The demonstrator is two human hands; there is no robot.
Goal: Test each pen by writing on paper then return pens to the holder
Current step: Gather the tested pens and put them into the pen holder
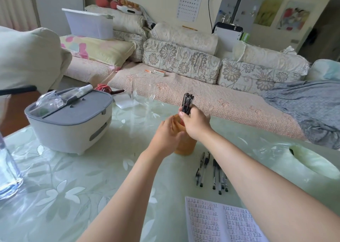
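Note:
An orange pen holder (185,146) stands mid-table. My left hand (166,133) wraps around its left side. Just above the holder's mouth, my right hand (195,122) is closed on a bunch of black pens (187,101) whose tops stick up past my fingers. Several more black pens (213,172) lie side by side on the table, in front of the holder to the right. An open notebook (220,221) filled with rows of handwriting lies at the near edge, partly under my right forearm.
A grey-lidded white box (71,120) sits at left on the green floral table (73,186). A clear bottle (7,170) stands at the far left edge. Crumpled clear plastic (272,149) lies at right. A sofa (184,67) runs behind the table.

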